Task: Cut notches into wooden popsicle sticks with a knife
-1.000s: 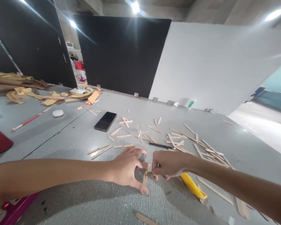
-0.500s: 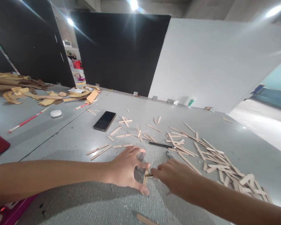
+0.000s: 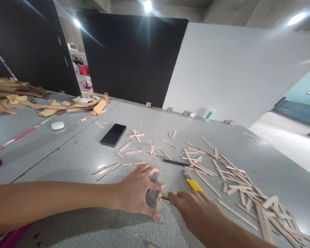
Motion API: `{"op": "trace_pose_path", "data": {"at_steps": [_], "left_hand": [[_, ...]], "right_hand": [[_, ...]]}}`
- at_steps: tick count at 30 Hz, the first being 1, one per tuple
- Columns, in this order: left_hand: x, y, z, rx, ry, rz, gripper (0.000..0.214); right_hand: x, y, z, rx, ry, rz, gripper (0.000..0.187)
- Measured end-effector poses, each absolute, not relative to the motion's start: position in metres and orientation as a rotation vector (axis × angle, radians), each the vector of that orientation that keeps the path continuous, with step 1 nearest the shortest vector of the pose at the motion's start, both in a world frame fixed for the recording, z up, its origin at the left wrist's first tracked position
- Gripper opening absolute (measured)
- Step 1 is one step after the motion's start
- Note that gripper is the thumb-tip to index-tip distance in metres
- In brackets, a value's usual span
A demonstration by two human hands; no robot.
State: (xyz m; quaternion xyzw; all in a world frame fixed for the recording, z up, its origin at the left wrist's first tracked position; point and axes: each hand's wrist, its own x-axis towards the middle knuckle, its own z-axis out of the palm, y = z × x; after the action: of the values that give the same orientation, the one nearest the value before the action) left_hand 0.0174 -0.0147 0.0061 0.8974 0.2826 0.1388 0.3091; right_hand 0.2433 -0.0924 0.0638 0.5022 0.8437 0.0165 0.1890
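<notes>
My left hand is closed in a wide pinch, thumb at one end and fingertips at the other end of a short wooden craft stick on the table. A thin, dark pointed tool sticks out of my right hand, which is closed around it. Its tip touches the middle of the craft stick; most of the tool is hidden, so its kind is unclear. Just beyond my right knuckles lies a yellow utility knife, partly covered by that hand.
A pile of craft sticks spreads over the right side. Beyond my hands are a black pen-like tool, slotted sticks and a phone. Leftward lie a white earbud case, a red-and-white rod and brown scraps.
My right hand has shifted slightly down, uncovering the yellow body of the utility knife. The tool tip stays at the craft stick, still gripped by my left hand. The view has shifted a little.
</notes>
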Motion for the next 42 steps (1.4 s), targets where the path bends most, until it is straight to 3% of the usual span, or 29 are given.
{"op": "trace_pose_path", "data": {"at_steps": [8,13,20,24,28,31,36,39,42], "left_hand": [[0.018,-0.015,0.005,2.379,0.758,0.377,0.088],[0.019,-0.015,0.005,2.409,0.748,0.422,0.086],[0.018,-0.015,0.011,2.367,0.749,0.359,0.082],[0.017,-0.015,0.01,2.374,0.754,0.331,0.088],[0.015,-0.013,0.005,2.362,0.736,0.365,0.092],[0.014,-0.009,0.007,2.358,0.723,0.357,0.095],[0.011,0.002,0.023,2.401,0.653,0.28,0.087],[0.008,0.005,0.026,2.419,0.633,0.244,0.085],[0.005,0.004,0.023,2.428,0.658,0.199,0.084]], "right_hand": [[0.231,-0.081,0.075,1.028,2.435,0.16,0.032],[0.22,-0.081,0.076,0.864,2.458,0.105,0.032],[0.225,-0.068,0.083,1.184,2.467,-0.098,0.036],[0.241,-0.056,0.091,1.34,2.527,-0.315,0.028],[0.252,-0.061,0.085,1.489,2.583,-0.429,0.035],[0.256,-0.081,0.059,1.809,2.611,-0.252,0.037],[0.255,-0.106,0.005,2.028,2.771,0.037,0.08],[0.26,-0.102,0.004,2.058,2.742,0.128,0.082],[0.275,-0.091,0.026,2.138,2.589,0.181,0.066]]}}
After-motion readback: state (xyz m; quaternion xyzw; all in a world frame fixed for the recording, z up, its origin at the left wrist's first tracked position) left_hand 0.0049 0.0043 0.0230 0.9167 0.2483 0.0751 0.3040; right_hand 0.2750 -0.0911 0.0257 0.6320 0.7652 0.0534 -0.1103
